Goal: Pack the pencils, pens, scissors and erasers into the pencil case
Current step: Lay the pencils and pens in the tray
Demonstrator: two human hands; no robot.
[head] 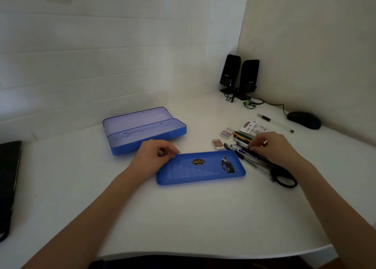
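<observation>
The blue pencil case (142,130) stands open at the back of the white desk, with nothing visible inside. Its blue inner tray (200,170) lies flat in front of it. My left hand (156,154) pinches the tray's left end. My right hand (270,146) rests on a heap of pens and pencils (243,146), fingers closed around some of them. Black-handled scissors (282,177) lie under my right wrist. Two erasers (226,132) (217,143) sit left of the heap. One loose pen (274,122) lies farther back.
A small printed packet (251,126) lies behind the heap. Two black speakers (239,75) with cables stand in the corner, a black mouse (304,119) to their right. A dark laptop (9,183) lies at the desk's left edge. The desk's front edge curves close to me.
</observation>
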